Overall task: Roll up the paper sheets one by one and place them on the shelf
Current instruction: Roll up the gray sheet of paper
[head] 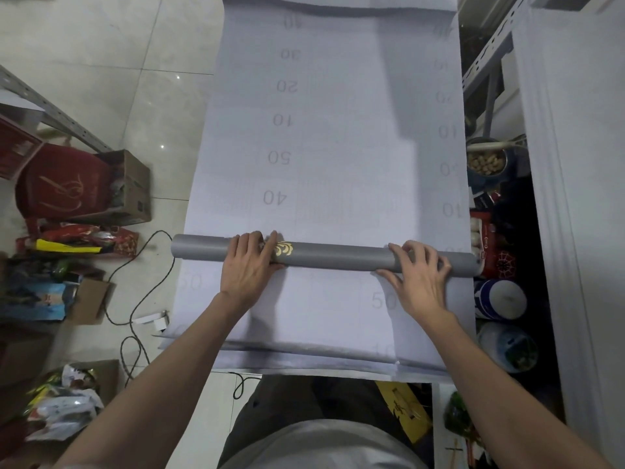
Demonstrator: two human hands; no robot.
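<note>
A long pale sheet [331,137] with printed grid numbers lies flat on the floor, running away from me, on top of a stack of similar sheets [304,353]. Its near end is wound into a grey roll [338,257] with a gold emblem, lying crosswise. My left hand [248,262] rests on the roll's left part, fingers curled over the top. My right hand [419,275] presses on the roll's right part, fingers spread over it.
Metal shelf uprights [487,62] and tall white boards [575,164] stand at the right, with jars and a bowl of nuts [487,162] below. A cardboard box [130,187], red bag, snack packets and a black cable [135,299] crowd the tiled floor at the left.
</note>
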